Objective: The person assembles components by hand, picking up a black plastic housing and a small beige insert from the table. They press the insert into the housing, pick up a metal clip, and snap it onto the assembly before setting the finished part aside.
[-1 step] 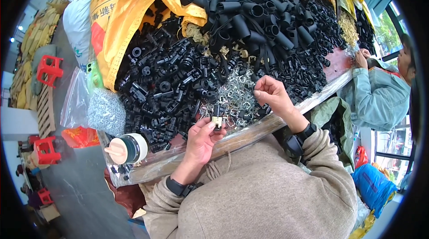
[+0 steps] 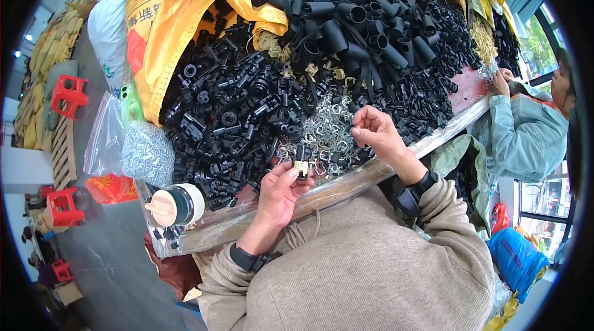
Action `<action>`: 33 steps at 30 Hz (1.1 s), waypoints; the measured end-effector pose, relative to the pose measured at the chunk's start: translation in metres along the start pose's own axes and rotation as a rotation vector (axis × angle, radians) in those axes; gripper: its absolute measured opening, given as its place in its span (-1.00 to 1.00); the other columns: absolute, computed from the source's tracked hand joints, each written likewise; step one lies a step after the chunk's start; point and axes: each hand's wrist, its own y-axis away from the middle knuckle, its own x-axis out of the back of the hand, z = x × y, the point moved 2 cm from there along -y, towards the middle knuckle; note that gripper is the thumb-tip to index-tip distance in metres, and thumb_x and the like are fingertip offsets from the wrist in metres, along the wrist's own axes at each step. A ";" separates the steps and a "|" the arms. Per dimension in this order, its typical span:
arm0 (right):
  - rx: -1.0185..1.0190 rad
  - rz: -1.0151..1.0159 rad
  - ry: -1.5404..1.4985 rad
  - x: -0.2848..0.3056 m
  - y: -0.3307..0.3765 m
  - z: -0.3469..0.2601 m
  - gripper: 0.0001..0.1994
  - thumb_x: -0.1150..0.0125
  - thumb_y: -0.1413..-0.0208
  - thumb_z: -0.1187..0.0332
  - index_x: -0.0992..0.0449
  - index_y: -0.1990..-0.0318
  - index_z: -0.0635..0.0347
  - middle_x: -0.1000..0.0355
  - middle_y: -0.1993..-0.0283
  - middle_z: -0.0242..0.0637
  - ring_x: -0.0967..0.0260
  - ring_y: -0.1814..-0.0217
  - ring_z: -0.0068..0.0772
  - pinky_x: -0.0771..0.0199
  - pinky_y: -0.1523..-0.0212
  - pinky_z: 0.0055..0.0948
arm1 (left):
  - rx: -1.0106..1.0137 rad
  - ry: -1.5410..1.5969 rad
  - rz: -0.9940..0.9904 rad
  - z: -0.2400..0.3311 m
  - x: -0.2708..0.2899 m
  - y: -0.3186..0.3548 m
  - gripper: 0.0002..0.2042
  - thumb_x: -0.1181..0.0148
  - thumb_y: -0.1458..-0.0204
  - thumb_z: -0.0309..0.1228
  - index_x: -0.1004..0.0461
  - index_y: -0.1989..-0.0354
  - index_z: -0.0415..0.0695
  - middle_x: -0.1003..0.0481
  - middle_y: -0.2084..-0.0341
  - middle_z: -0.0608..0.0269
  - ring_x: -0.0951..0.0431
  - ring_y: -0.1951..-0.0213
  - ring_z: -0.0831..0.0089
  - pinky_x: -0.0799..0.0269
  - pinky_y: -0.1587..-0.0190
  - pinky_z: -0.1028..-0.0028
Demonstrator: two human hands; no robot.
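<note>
My left hand (image 2: 278, 198) pinches a small black plastic fitting with a cream-coloured piece on it (image 2: 302, 169), near the table's front edge. Just beyond lies a heap of shiny metal U-shaped clips (image 2: 328, 123). My right hand (image 2: 378, 133) hovers over the right side of that heap, thumb and fingertips pressed together; whatever is between them, if anything, is too small to make out. To the left of the clips spreads a pile of black plastic fittings (image 2: 229, 120). Behind them are black tubes (image 2: 352, 18), and small black parts (image 2: 427, 83) lie to the right.
A jar with a pale pink lid (image 2: 164, 208) stands at the table's left corner, by a clear bag of small silvery parts (image 2: 147, 154). Yellow sacks (image 2: 179, 34) border the piles. A co-worker (image 2: 526, 126) sits at the right. A wooden rail (image 2: 334, 198) edges the table.
</note>
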 end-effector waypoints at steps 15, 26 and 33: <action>-0.457 -0.346 -0.866 -0.046 0.012 0.013 -0.96 -0.08 -0.01 0.47 -0.36 0.37 0.15 -0.21 0.59 -0.53 -0.05 0.64 -0.72 -0.12 0.58 -0.72 | -0.016 -0.080 -0.043 0.005 -0.021 -0.017 -0.76 -0.02 -0.02 -0.42 -0.33 0.17 -0.29 -0.47 0.34 0.14 -0.51 0.35 0.45 -0.45 0.25 0.57; -0.149 -0.255 -0.379 -0.063 0.017 0.008 -0.87 -0.05 -0.08 0.32 -0.35 0.35 0.18 -0.25 0.55 -0.54 -0.06 0.58 -0.79 -0.08 0.61 -0.73 | 0.065 0.122 -0.063 0.003 -0.016 -0.021 -0.78 -0.02 -0.01 -0.44 -0.34 0.19 -0.28 -0.46 0.32 0.10 -0.52 0.28 0.33 -0.48 0.23 0.53; -0.097 -0.294 -0.326 -0.061 0.015 0.008 -0.84 -0.02 -0.11 0.29 -0.33 0.36 0.18 -0.23 0.55 -0.57 -0.01 0.59 -0.80 0.01 0.62 -0.74 | 0.080 0.124 -0.053 0.003 -0.015 -0.021 -0.77 -0.02 -0.01 -0.44 -0.34 0.18 -0.29 -0.46 0.32 0.08 -0.52 0.28 0.29 -0.50 0.26 0.55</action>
